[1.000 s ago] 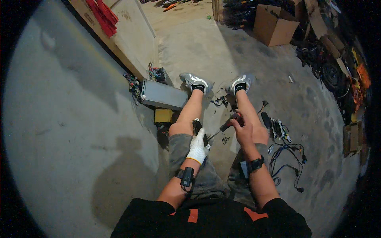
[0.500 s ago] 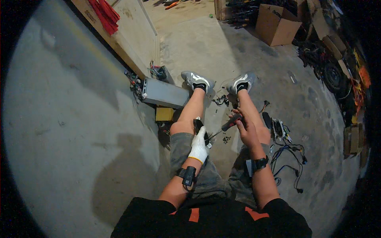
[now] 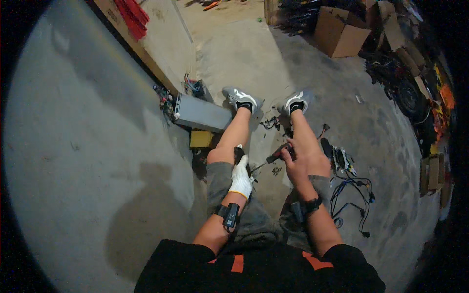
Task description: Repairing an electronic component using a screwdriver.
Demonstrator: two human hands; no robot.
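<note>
My left hand (image 3: 241, 179), in a white knit glove with a yellow cuff, grips a dark part (image 3: 239, 154) with light fittings near my left knee. My bare right hand (image 3: 296, 167) is closed on a red and black screwdriver (image 3: 277, 154). Its shaft slants down-left to the part in my left hand; I cannot tell whether the tip touches it. Small black pieces (image 3: 276, 171) and a tangle of dark bits (image 3: 270, 123) lie on the floor between my legs.
Left of my legs stand a grey metal case (image 3: 202, 113), a yellow box (image 3: 200, 139) and wires (image 3: 193, 85). Cables (image 3: 351, 198) and parts (image 3: 342, 158) lie right of my leg. A cardboard box (image 3: 342, 31) and piled scrap (image 3: 408, 95) line the right side. A door panel (image 3: 166, 34) is upper left.
Both hands and the screwdriver have shifted slightly left in the picture, and the fingers of my right hand have moved a little on the handle. Both grips remain.
</note>
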